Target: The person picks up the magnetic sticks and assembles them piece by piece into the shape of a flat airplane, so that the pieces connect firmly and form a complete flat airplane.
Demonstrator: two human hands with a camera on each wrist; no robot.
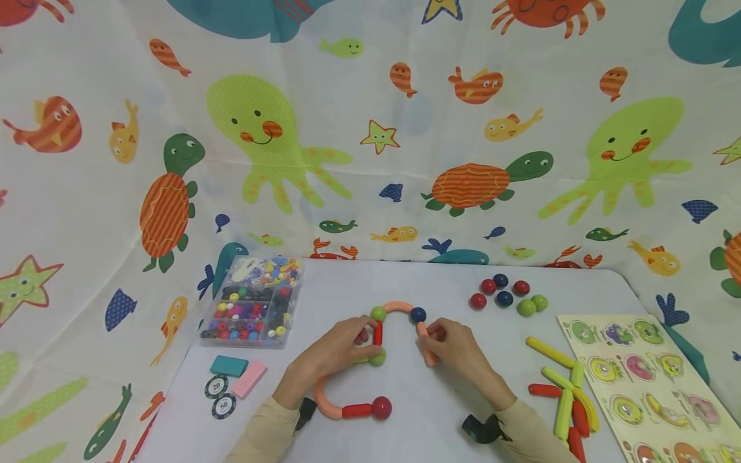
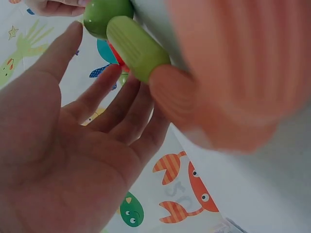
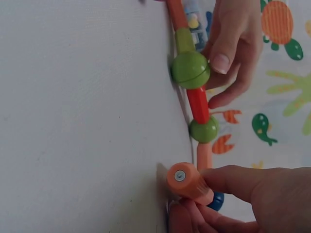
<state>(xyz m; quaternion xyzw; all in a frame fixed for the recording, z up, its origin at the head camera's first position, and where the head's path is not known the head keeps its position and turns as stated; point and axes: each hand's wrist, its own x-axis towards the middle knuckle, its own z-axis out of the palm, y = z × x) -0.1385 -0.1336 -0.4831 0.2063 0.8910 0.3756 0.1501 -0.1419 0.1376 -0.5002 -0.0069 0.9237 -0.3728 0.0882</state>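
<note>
Inside the table's (image 1: 431, 278) far edge, the orange rod (image 1: 429, 357) the right hand (image 1: 460, 348) pinches could part from the blue ball (image 1: 417, 314) if twisted, the left hand (image 1: 340, 345) being loose-fingered beside the red rod (image 1: 378, 333).

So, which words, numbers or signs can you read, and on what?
None reads clearly.
Upper round chip: number-like mark, too small to read surely.
Lower round chip: same.
Fruit board: any lettering too small.
Patterned cloth: faint grey mark, too blurred.
</note>
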